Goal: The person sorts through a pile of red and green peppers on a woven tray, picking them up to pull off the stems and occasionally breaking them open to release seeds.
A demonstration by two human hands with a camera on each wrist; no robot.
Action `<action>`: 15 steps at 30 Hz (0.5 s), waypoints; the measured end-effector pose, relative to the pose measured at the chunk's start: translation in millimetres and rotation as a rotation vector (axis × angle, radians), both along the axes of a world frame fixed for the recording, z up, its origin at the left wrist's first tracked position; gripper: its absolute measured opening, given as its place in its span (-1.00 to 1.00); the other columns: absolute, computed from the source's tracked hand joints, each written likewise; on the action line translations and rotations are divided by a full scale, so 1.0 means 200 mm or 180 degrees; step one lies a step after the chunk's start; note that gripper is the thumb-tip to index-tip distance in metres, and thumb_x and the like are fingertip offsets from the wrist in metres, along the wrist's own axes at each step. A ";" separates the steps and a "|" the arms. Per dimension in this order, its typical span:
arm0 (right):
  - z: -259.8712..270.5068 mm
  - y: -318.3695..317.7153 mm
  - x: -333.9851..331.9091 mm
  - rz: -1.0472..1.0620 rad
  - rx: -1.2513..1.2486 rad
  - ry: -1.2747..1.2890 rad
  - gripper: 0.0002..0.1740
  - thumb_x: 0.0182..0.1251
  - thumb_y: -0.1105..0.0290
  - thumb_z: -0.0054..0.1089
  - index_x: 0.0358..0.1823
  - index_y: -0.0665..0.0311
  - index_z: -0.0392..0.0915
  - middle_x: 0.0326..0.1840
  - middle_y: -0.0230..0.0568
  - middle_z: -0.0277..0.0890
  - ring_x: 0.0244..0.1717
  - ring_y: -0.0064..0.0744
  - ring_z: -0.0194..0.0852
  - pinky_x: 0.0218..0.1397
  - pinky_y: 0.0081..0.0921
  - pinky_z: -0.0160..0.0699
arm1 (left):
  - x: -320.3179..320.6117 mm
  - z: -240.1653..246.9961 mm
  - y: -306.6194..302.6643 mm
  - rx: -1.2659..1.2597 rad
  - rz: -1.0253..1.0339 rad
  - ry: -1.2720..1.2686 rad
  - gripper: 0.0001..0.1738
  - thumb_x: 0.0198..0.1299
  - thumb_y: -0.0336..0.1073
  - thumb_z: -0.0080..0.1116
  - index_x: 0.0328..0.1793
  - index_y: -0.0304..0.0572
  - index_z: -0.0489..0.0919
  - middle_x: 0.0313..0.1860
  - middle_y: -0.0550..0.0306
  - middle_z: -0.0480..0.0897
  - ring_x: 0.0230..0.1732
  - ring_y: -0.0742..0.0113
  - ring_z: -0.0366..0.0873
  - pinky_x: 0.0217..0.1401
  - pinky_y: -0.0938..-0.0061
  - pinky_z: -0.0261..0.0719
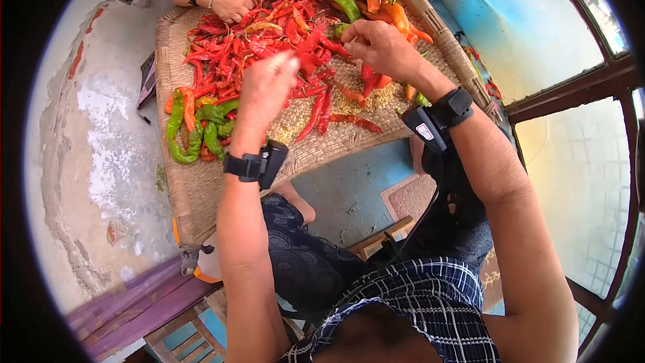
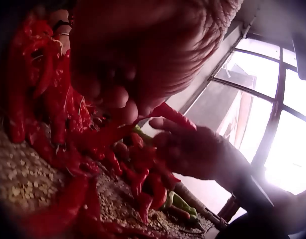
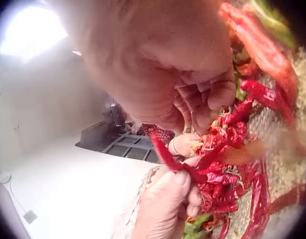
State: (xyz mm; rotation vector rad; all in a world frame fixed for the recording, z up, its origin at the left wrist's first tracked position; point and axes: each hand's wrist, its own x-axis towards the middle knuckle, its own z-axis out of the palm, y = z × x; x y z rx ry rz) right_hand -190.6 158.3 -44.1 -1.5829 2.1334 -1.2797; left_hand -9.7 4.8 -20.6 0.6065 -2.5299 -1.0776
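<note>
Red chili [image 3: 169, 155] pinched at one end by left hand [image 1: 267, 87], fingers curled on it; right hand [image 1: 381, 46] pinches its other end, just above the heap of chilies [image 1: 269, 33]. Heap lies on a round woven tray [image 1: 201, 188] with loose seeds [image 1: 294, 128], green chilies [image 1: 195, 136] at its near-left edge, another person's hand [image 1: 232, 3] at the far side.

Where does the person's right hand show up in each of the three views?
Head: right hand, upper centre-right, above the woven tray.
Left wrist: right hand, centre right, pinching a long red chilli together with the left hand.
Right wrist: right hand fills the top, close up.
Shared landmark: the heap of red chillies, in all three views.
</note>
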 end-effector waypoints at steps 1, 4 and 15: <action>0.01 0.02 0.00 -0.0121 0.0157 0.0530 -0.78 0.21 0.41 0.17 -0.13 0.29 0.52 -0.45 -0.12 0.56 -0.37 -0.25 0.59 -0.28 -0.36 0.57 | 0.00 0.01 -0.06 -0.0032 0.0265 0.0081 -0.65 0.33 -0.15 -0.01 0.05 -0.22 0.60 -0.57 0.30 0.56 -0.59 0.62 0.39 -0.52 0.64 0.37; 0.00 0.03 0.01 -0.0207 0.1193 0.1600 -0.76 0.12 0.42 0.17 -0.15 0.26 0.53 -0.38 -0.06 0.58 -0.27 -0.07 0.59 -0.22 -0.21 0.56 | 0.04 0.07 -0.17 -0.0318 0.1069 0.0675 -0.55 0.35 -0.15 -0.03 0.27 -0.25 0.43 -0.51 0.26 0.59 -0.59 0.59 0.40 -0.52 0.62 0.40; -0.02 0.02 0.05 0.0137 0.1495 0.1605 -0.79 0.00 0.47 0.19 -0.27 0.21 0.54 -0.24 -0.06 0.56 -0.15 0.00 0.55 -0.10 -0.14 0.51 | -0.05 -0.15 0.24 -0.1047 -0.1207 -0.0074 -0.78 0.11 -0.35 0.17 -0.12 -0.22 0.60 -0.23 -0.03 0.58 -0.16 -0.02 0.56 -0.11 0.25 0.53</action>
